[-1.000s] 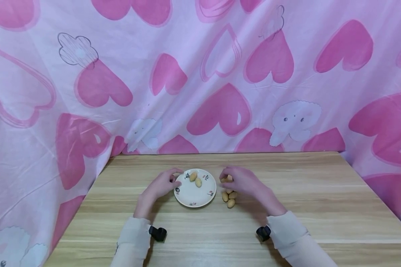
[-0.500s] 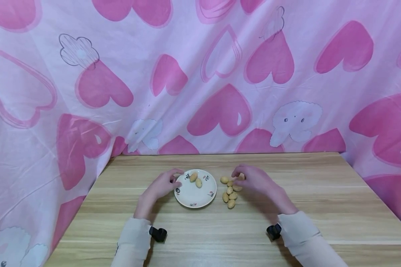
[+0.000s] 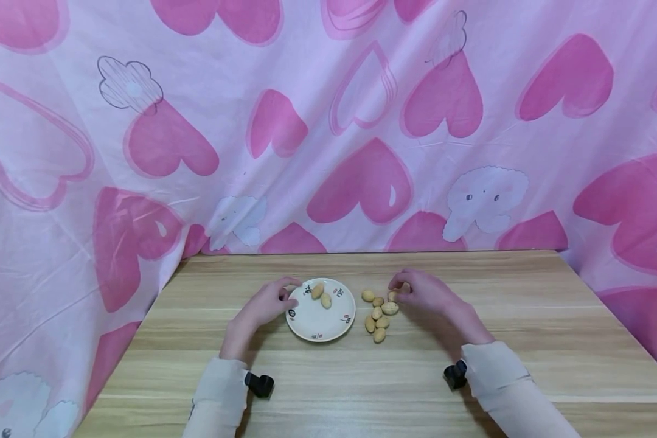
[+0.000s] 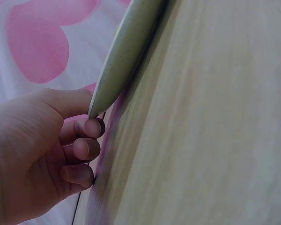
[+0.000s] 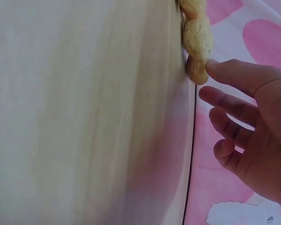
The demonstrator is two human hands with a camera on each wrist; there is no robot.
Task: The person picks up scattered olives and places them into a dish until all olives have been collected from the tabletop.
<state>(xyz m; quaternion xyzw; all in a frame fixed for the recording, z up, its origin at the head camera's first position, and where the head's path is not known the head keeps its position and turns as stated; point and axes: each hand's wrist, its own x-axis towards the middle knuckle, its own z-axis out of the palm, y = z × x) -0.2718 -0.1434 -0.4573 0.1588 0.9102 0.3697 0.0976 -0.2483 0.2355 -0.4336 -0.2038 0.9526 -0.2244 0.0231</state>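
In the head view a round white plate with small printed motifs bears two tan walnuts near its far rim. My left hand pinches its left rim; in the left wrist view the plate edge sits between thumb and fingers. Right of the plate lies a loose cluster of several walnuts. My right hand is at the cluster's far right side, thumb and index finger around one walnut. Up close in the right wrist view, the thumb tip touches the lowest walnut, while the other fingers curve loosely below.
A wood-grain table carries everything. Its far edge meets a pink curtain printed with hearts, which also hangs along the left and right sides. A black wrist camera sits on each forearm cuff.
My right hand has moved right, off the top of the cluster to its right side, uncovering more walnuts. The left hand and plate have stayed in place.
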